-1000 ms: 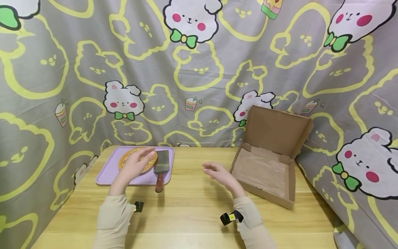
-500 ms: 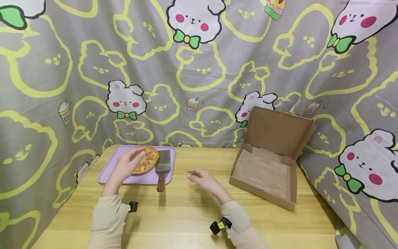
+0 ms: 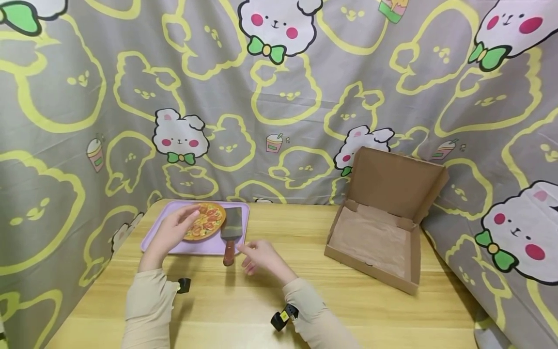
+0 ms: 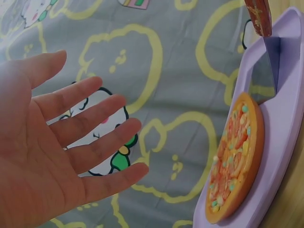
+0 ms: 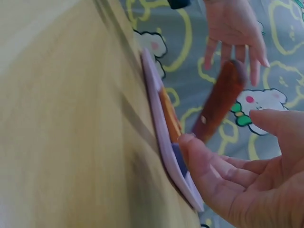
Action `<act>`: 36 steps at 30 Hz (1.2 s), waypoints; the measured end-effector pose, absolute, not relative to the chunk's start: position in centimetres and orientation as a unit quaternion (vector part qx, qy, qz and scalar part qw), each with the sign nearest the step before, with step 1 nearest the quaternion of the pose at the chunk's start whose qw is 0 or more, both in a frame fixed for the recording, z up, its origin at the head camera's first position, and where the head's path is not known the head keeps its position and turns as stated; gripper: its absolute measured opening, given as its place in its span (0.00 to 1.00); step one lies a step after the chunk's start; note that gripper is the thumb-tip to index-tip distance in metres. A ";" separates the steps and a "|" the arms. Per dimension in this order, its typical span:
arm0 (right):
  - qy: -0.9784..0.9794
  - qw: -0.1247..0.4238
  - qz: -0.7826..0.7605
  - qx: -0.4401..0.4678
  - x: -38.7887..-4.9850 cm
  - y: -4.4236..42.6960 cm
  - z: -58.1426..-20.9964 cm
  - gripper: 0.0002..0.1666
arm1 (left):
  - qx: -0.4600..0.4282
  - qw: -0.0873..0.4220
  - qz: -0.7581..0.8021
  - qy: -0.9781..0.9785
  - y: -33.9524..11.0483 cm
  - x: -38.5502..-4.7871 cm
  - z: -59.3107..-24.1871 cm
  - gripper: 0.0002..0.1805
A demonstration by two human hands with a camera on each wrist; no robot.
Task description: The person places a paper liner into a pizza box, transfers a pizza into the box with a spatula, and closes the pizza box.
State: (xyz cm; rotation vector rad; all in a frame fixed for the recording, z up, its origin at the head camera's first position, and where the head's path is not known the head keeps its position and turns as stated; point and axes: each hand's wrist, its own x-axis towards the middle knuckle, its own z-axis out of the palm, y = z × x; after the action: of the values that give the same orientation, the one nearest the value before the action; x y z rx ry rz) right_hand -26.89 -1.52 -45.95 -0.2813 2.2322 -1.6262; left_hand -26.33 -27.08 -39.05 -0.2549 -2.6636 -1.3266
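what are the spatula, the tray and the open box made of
Spatula: blade likely metal, grey with a mirror-like sheen; handle perhaps wood, reddish brown, though plastic is possible.
Tray: probably plastic, smooth uniform lilac with a raised rim.
Box: seemingly cardboard, matte brown with folded flaps.

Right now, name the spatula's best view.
The head view shows the spatula whole, blade and handle uncovered. Left wrist: blade foreshortened, handle cropped at top. Right wrist: handle large, blade partly hidden by the right hand.
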 end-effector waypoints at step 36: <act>0.585 0.311 -0.748 -0.027 -27.3 -2.2 -46.6 0.07 | -0.079 0.074 -0.436 -0.893 -27.4 -26.6 -39.5 0.31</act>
State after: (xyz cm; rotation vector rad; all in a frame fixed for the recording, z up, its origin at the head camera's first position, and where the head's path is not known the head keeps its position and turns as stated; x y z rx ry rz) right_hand -27.32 -2.23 -46.59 -0.0725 1.5446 -1.9752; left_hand -26.57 -27.40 -39.54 -0.2368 -2.6821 -1.3099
